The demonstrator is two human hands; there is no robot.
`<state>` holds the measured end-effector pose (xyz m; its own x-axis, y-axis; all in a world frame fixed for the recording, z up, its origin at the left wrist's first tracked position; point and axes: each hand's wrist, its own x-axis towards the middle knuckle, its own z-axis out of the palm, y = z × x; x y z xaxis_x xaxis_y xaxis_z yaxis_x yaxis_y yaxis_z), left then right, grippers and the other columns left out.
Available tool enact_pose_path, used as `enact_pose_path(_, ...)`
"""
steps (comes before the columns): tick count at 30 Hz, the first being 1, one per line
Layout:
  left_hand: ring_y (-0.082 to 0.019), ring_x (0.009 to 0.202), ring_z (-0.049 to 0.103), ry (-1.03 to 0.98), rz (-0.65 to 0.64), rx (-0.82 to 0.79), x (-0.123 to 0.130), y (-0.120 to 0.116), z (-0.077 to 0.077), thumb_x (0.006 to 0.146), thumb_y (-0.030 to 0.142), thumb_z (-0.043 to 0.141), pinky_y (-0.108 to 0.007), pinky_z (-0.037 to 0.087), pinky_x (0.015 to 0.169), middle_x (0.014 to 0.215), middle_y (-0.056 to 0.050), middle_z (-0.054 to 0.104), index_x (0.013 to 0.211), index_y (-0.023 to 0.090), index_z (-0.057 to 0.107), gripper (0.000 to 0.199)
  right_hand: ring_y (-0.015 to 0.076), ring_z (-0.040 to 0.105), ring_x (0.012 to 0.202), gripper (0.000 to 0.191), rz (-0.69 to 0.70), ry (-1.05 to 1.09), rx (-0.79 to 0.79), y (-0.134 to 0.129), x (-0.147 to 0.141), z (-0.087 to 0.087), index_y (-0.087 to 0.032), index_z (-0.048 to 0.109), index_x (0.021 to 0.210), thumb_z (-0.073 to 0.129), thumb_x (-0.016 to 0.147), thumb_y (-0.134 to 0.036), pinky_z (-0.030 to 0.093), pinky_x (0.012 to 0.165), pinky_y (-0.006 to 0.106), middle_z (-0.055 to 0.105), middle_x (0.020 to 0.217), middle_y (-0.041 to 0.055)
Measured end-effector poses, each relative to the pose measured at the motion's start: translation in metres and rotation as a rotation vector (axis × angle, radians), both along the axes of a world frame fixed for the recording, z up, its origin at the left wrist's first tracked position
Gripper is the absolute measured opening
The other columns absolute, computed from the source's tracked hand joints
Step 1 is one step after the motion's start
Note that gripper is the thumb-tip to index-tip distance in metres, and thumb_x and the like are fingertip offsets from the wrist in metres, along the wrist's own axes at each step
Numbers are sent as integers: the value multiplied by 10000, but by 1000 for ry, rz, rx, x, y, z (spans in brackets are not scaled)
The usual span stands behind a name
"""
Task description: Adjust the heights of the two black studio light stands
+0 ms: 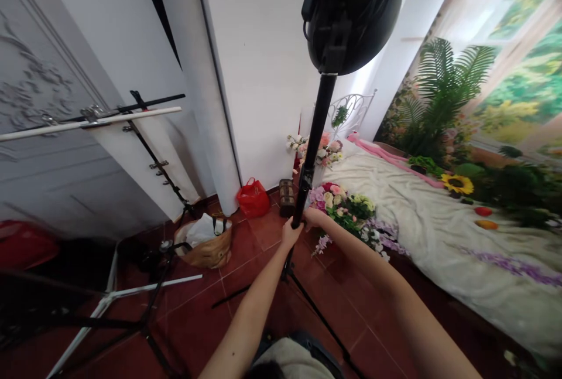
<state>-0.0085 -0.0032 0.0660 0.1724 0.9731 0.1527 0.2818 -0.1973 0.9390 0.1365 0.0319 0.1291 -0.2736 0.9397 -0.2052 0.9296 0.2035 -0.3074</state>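
A black light stand (pixel 317 127) rises in front of me, slightly tilted in the view, with a dark studio light (pixel 351 21) on its top. My left hand (pixel 291 234) is wrapped around the stand's pole low down, below a collar joint. Just to the right, my right hand (pixel 313 218) is closed against the same pole at nearly the same height; its fingertips are partly hidden behind it. The stand's thin legs (pixel 318 311) spread over the floor near my feet.
Right of me is a bed with a cream cover (pixel 417 215), artificial flowers (pixel 340 203) and a sunflower (pixel 457 184). A red bag (pixel 253 198), a small chest (pixel 287 197) and a basket (pixel 211 250) sit on the tiles. Other stands (pixel 153 276) crowd the left.
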Motion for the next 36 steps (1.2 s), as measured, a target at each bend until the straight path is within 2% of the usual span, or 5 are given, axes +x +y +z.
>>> enact_pose_path(5, -179, 683, 615, 35, 205, -105, 19, 2, 1, 713, 386, 594, -245, 440, 610, 687, -55, 663, 799, 116, 677, 295, 194, 607, 692, 283, 87, 68, -31, 17, 3, 3, -195, 646, 592, 849, 397, -222, 440, 653, 233, 623, 634, 3)
enact_pose_path(11, -221, 675, 639, 208, 402, -64, 28, -3, 8, 748, 447, 541, -267, 419, 590, 694, -135, 679, 731, 136, 686, 344, 215, 562, 862, 156, 229, -77, 294, -12, 13, -17, -139, 627, 838, 676, 697, -184, 405, 765, 274, 628, 899, 92)
enact_pose_path(19, -196, 723, 626, 135, 385, -23, 34, -1, 8, 752, 356, 543, -269, 446, 653, 751, -95, 672, 797, 152, 646, 233, 214, 462, 921, 154, 105, -63, 494, -46, 12, -42, -154, 537, 929, 404, 858, -121, 381, 801, 293, 558, 950, 97)
enact_pose_path(31, -182, 830, 592, 63, 427, -57, 35, -2, 11, 697, 262, 611, -295, 453, 757, 849, -53, 601, 913, 180, 543, 241, 218, 535, 979, 182, 156, -111, 222, -18, 4, -54, -144, 594, 973, 452, 861, -133, 386, 802, 286, 611, 1022, 119)
enact_pose_path(36, -176, 809, 591, 69, 458, -38, 35, -2, 10, 694, 266, 610, -287, 449, 743, 857, -56, 598, 892, 181, 534, 228, 214, 533, 1019, 309, -128, -46, 449, -37, -11, -70, -145, 490, 1188, 352, 911, -148, 358, 857, 317, 590, 1119, 130)
